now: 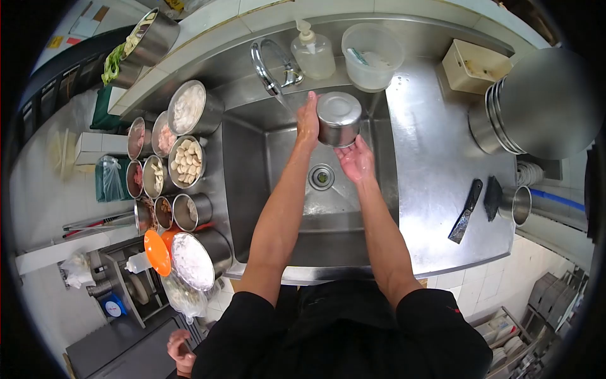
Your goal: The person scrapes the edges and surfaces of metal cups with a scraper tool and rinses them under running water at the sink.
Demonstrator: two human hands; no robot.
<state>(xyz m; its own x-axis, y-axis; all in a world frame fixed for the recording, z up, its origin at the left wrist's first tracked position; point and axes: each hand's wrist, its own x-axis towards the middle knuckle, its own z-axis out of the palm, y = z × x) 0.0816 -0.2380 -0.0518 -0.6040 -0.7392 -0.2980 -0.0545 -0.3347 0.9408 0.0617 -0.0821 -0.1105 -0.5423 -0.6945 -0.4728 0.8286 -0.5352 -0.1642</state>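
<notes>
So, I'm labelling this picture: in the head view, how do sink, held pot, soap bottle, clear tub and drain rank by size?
1. Sink
2. Clear tub
3. Pot and soap bottle: they look alike, and the pot seems nearer the camera, so unranked
4. Drain

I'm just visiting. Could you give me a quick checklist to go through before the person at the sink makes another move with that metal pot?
1. Pot supported: ok; the left hand is against its side, the right hand at its near edge.
2. Pot over the sink: ok.
3. Tap running: ok; a thin stream shows.
4. Pot's inside clean: cannot tell; its bottom faces the camera.
5. Drain free of scraps: not ok; a greenish bit shows there.
6. Scraper out of the way: ok; it lies on the counter.
</notes>
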